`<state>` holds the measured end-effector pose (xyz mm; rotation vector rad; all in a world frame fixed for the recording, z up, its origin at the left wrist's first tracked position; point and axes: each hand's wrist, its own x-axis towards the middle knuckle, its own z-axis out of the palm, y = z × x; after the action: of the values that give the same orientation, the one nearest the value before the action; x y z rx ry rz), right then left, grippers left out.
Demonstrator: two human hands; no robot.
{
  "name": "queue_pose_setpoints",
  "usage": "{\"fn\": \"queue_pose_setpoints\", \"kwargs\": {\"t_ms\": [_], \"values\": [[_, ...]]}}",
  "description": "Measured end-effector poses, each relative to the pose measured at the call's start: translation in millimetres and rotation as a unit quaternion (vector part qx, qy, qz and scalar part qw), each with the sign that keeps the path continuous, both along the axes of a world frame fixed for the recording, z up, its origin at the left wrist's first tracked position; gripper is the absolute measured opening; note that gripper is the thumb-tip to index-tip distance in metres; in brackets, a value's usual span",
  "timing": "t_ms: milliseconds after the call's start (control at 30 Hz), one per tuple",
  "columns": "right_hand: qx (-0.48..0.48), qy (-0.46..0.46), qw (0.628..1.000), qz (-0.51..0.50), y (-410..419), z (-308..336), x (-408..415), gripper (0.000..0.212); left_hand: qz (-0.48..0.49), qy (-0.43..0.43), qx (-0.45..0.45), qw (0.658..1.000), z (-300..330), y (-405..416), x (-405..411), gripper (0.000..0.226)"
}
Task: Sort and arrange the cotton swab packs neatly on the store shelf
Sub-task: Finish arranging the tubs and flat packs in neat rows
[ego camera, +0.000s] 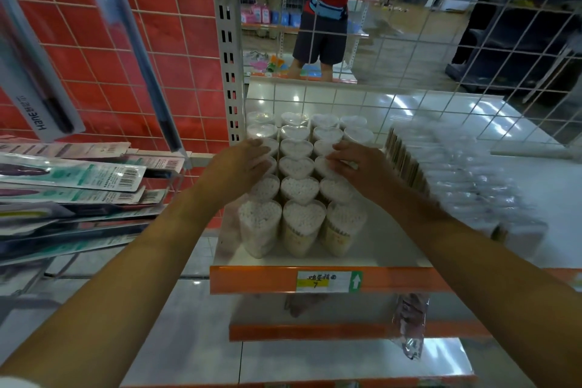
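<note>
Several heart-shaped clear packs of cotton swabs [297, 167] stand upright in rows on the white shelf [387, 249], three to four across. My left hand [242, 164] rests with fingers spread on the tops of the left column about midway back. Over on the right column, my right hand [352, 164] lies on the tops at the same depth, fingers lightly bent. The front row [304, 227] stands free near the shelf's orange edge. Neither hand lifts a pack.
Flat clear swab bags [456, 179] lie stacked right of the packs. Toothbrush packs [72, 179] hang and lie on the left section. A wire grid back [441, 50] closes the shelf; a person [324, 9] stands beyond it. An orange price rail [315, 280] fronts the shelf.
</note>
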<state>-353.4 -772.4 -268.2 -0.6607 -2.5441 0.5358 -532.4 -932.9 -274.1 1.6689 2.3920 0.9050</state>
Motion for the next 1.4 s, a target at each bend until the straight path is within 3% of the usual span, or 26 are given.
{"fn": "queue_pose_setpoints", "kwargs": {"t_ms": [100,233,400,500,767,833,933,1100,1233,1400], "values": [[0.011,0.04,0.999,-0.018,-7,-2,7,0.024,-0.01,0.058,0.09,0.994,2,-16,6,0.032],[0.033,0.07,0.995,0.057,-33,-1,21,0.023,-0.073,0.126,0.085,0.986,-3,-40,22,0.04],[0.041,-0.06,0.988,0.138,-64,-1,22,0.042,-0.125,0.126,0.056,0.983,-10,-48,38,0.037],[0.048,-0.075,0.984,0.154,-71,-4,20,0.032,-0.126,0.124,0.051,0.983,-12,-49,39,0.036],[0.002,-0.107,0.985,0.134,-74,-7,22,0.035,-0.113,0.116,0.035,0.986,-13,-51,42,0.04],[-0.03,-0.05,0.992,0.107,-77,-8,28,0.034,-0.091,0.091,0.045,0.991,-10,-55,45,0.046],[-0.101,0.121,0.987,0.033,-74,-12,49,0.035,-0.065,0.078,0.066,0.993,-10,-70,46,0.052],[-0.064,0.083,0.994,-0.01,-69,-32,80,0.045,-0.081,0.112,0.106,0.985,-24,-84,48,0.045],[-0.036,0.11,0.992,-0.041,-74,-42,79,0.031,-0.092,0.106,0.109,0.984,-28,-81,50,0.04],[-0.038,0.119,0.991,-0.056,-79,-41,78,0.028,-0.095,0.116,0.109,0.983,-28,-82,47,0.04]]}}
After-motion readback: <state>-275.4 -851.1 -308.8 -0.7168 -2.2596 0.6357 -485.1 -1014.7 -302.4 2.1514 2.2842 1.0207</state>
